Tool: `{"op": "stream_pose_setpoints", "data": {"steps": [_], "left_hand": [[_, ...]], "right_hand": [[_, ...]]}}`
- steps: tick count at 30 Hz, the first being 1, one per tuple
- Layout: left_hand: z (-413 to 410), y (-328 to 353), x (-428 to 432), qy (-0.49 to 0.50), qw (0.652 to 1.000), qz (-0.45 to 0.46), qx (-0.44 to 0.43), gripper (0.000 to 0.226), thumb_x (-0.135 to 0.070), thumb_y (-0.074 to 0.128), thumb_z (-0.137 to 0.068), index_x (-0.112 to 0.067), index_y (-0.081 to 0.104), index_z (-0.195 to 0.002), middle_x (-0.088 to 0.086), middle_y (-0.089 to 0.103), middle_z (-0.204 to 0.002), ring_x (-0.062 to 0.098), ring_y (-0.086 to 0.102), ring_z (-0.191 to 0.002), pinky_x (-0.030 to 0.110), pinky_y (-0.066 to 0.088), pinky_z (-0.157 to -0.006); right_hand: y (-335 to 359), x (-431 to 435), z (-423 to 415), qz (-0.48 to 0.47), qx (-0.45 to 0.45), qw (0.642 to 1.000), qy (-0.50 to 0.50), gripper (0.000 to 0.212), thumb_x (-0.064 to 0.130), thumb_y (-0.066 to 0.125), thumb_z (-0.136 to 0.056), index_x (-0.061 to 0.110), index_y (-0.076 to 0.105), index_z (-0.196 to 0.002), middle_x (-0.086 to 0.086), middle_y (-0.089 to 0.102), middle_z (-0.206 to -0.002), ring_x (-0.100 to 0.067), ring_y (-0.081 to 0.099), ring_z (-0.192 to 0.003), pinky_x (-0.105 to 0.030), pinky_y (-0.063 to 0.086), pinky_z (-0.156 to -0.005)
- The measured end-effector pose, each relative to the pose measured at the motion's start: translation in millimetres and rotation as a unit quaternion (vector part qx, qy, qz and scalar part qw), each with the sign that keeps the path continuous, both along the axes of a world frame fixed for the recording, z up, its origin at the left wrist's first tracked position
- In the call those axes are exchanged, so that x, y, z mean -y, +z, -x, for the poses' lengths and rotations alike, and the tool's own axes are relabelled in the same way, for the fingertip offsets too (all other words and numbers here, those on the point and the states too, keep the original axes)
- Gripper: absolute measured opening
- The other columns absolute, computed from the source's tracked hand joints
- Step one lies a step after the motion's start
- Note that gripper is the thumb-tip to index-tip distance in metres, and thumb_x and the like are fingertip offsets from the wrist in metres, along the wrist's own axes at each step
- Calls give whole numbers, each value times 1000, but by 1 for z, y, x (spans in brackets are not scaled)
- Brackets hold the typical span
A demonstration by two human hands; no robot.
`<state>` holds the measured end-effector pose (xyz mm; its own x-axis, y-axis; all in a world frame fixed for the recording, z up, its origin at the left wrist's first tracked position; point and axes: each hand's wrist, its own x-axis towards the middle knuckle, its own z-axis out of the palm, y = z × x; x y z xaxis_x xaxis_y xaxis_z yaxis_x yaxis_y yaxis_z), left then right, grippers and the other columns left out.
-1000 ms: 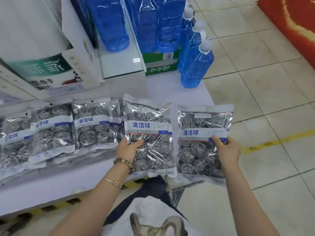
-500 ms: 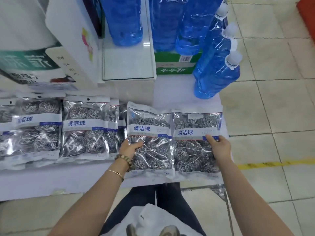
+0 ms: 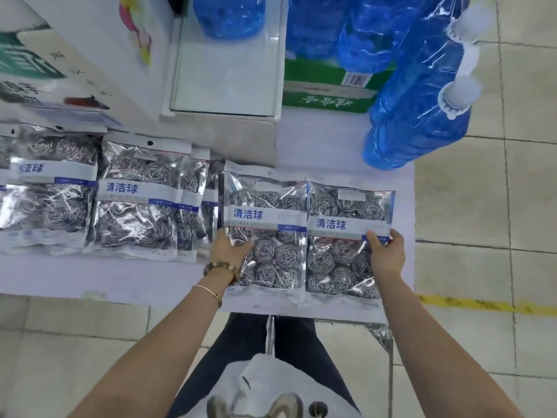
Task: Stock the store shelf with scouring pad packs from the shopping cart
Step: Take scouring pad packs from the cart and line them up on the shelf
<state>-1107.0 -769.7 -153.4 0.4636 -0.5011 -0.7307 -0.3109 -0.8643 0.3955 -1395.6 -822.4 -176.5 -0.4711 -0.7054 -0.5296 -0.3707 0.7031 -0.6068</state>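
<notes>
Wide white shelf runs across the view, low to the tiled floor. At the back right, big blue bottles stand beside a green box. On the left, a row of scouring pad packs lies flat and overlapping. At the shelf's right end, two more sit side by side, edges touching: the left pack and the right pack. The left hand grips the left pack by its left edge, thumb on top. The right hand pinches the right pack's right edge, thumb across the label. The hands are apart, one pack each. A bead bracelet is on the left wrist.
</notes>
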Motion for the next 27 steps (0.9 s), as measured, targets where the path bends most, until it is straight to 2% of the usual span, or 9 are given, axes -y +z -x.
{"op": "stream_pose_setpoints", "data": {"steps": [3, 5, 7, 9, 10, 11, 13, 17, 27], "left_hand": [[10, 1, -5, -13, 999, 22, 24, 95, -26, 73, -76, -13, 10, -146, 17, 48, -135, 32, 51, -118, 41, 45, -93], [12, 0, -6, -50, 996, 46, 58, 97, -25, 73, -76, -15, 7, -147, 13, 39, -142, 32, 51, -117, 39, 47, -89], [10, -2, -6, -122, 986, 54, 96, 99, -30, 73, -75, -16, 6, -147, 12, 23, -149, 31, 46, -122, 37, 46, -92], [11, -4, -8, -198, 970, 47, 131, 101, -38, 71, -75, -18, 4, -147, 12, 4, -153, 31, 26, -135, 37, 33, -105], [13, -5, -10, -254, 953, 42, 158, 103, -47, 69, -73, -20, 2, -147, 12, -5, -153, 32, 11, -140, 39, 21, -111], [15, -5, -11, -323, 928, 34, 183, 105, -56, 66, -71, -24, 0, -147, 11, -12, -153, 32, -1, -141, 40, 10, -113], [22, -8, -11, -432, 881, 12, 193, 110, -70, 59, -67, -34, -12, -144, 8, -24, -151, 32, -16, -139, 45, -2, -111], [38, -17, -2, -465, 870, -27, 161, 114, -73, 58, -64, -40, -20, -140, 4, -34, -147, 34, -23, -137, 57, 1, -111], [51, -15, 14, -448, 880, -24, 157, 114, -68, 62, -65, -37, -16, -142, 5, -32, -148, 35, -23, -137, 60, 5, -110]], "right_hand": [[1, 2, 6, 17, -46, 998, 40, 67, 29, 66, -87, 10, 33, -143, -14, 48, -135, -32, 53, -116, -46, 47, -96], [3, -1, 8, 22, -109, 987, 119, 72, 29, 70, -83, 10, 33, -142, -17, 43, -138, -36, 50, -118, -51, 46, -95], [6, -9, 5, 34, -182, 952, 243, 75, 29, 74, -79, 10, 36, -141, -22, 40, -140, -40, 44, -122, -53, 43, -97], [7, -18, -1, 31, -226, 905, 359, 80, 36, 74, -78, 14, 33, -144, -22, 29, -149, -42, 31, -134, -53, 32, -107], [10, -23, -7, 1, -232, 885, 404, 85, 43, 69, -81, 18, 25, -148, -19, 15, -156, -40, 17, -141, -53, 19, -112], [10, -26, -11, -30, -240, 863, 444, 89, 50, 63, -83, 22, 14, -151, -15, 0, -159, -36, 2, -145, -52, 7, -114], [9, -30, -19, -68, -247, 825, 503, 95, 61, 54, -83, 30, -5, -150, -9, -23, -156, -32, -17, -144, -53, -4, -114], [4, -24, -22, -112, -217, 811, 531, 102, 64, 56, -81, 31, -12, -149, -5, -35, -149, -30, -24, -142, -56, -6, -113], [6, 2, -19, -121, -222, 795, 552, 102, 56, 58, -84, 29, -15, -149, -10, -34, -151, -31, -23, -142, -56, 0, -116]]}}
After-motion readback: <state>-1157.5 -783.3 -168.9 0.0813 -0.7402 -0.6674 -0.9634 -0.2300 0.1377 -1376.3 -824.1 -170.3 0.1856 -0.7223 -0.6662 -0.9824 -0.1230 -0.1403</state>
